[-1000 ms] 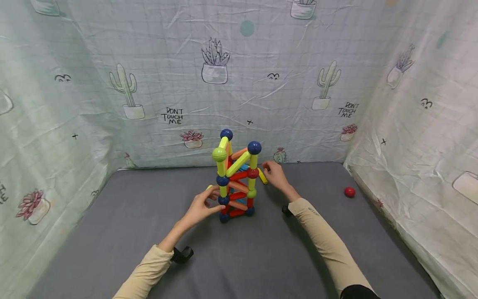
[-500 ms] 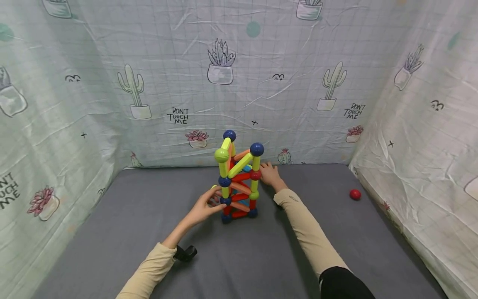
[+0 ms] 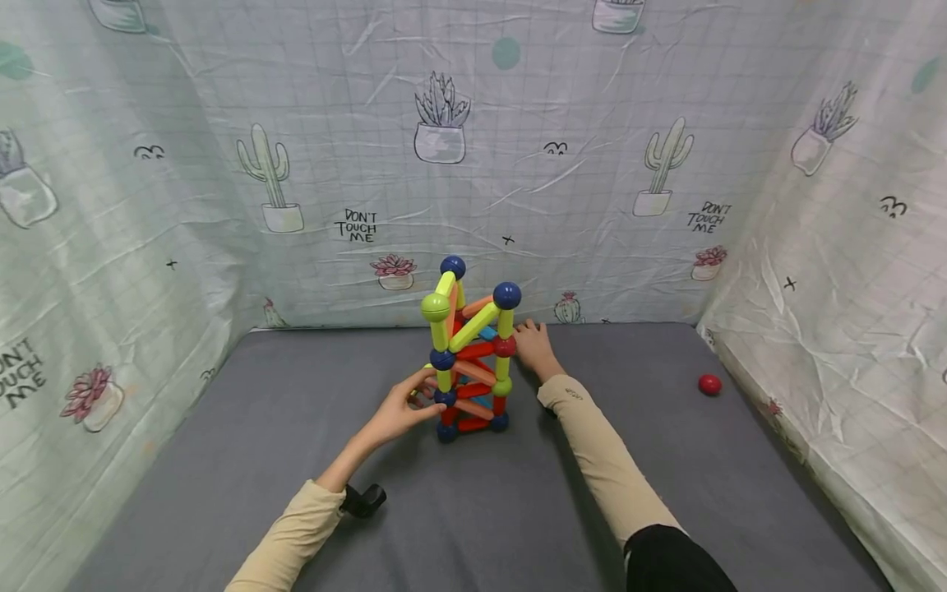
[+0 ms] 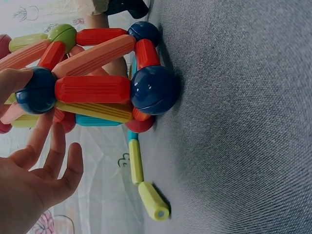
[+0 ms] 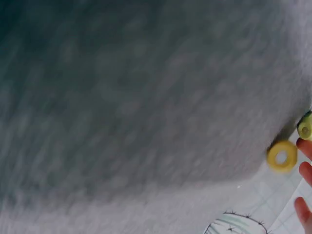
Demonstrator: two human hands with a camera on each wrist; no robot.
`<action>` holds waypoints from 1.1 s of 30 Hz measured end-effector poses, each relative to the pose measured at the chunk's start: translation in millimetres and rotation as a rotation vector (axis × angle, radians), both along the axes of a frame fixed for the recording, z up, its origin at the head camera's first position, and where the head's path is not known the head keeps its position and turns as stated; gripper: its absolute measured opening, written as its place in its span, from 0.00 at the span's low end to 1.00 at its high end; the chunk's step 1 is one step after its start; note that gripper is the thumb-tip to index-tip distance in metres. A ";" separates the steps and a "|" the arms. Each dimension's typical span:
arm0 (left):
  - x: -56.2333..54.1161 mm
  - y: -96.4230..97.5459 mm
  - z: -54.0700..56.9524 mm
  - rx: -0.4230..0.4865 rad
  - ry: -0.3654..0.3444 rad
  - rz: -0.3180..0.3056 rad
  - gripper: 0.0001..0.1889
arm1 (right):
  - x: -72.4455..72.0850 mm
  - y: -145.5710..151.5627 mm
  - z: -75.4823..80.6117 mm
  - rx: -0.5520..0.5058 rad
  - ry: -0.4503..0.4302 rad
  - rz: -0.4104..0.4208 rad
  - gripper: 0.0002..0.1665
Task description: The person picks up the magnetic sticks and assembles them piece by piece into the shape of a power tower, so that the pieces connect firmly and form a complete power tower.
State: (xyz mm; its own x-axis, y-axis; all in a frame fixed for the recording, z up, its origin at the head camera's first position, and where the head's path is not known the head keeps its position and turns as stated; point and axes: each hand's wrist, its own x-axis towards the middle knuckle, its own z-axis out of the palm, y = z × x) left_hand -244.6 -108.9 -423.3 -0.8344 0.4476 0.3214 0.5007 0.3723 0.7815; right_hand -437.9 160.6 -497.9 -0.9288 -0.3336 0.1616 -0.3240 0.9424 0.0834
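A tower of magnetic rods and balls (image 3: 473,372) stands upright on the grey surface, in red, salmon, yellow-green and blue. My left hand (image 3: 395,409) is at its left side, pinching a dark blue ball (image 4: 38,92) low on the corner between thumb and fingers. Past the tower's right side lies my right hand (image 3: 536,347), its fingertips partly hidden behind the tower. In the right wrist view, fingertips (image 5: 305,171) reach in from the edge beside a yellow-green rod (image 5: 305,129) and a round yellow rod end (image 5: 291,156). Its thumb is out of sight.
Loose yellow-green rods (image 4: 136,162) lie in a line on the cloth behind the tower. A red ball (image 3: 709,385) sits alone at the far right. A patterned curtain (image 3: 333,164) hangs along the back and sides.
My right hand has moved left and closer to the tower's back, hiding the yellow rod seen near it earlier. The left hand stays on the tower. The head view has shifted slightly.
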 end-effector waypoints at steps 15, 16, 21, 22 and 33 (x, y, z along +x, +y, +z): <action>-7.2 -1.4 -10.1 -0.047 0.039 0.019 0.29 | 56.9 32.3 56.0 -0.044 0.402 0.119 0.12; -9.8 -2.4 -13.2 -0.053 0.043 0.025 0.30 | 61.8 33.8 65.5 -0.078 0.440 0.135 0.11; -11.6 -3.3 -1.5 -0.019 0.154 0.112 0.28 | 99.8 29.0 137.5 -0.347 0.556 0.222 0.11; -11.4 -2.6 4.7 0.011 0.202 0.140 0.27 | 109.9 25.7 154.9 -0.427 0.556 0.259 0.12; -4.6 27.0 85.9 0.320 0.681 0.291 0.24 | 180.2 -23.5 240.9 -0.596 0.398 0.811 0.14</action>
State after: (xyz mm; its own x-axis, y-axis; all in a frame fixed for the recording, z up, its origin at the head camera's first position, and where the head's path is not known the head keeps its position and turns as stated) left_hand -249.3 -81.9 -337.4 -0.4781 0.0426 0.8773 0.8227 0.3715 0.4303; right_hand -257.6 137.1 -257.0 -0.3115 -0.5929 0.7425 -0.9203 0.3828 -0.0805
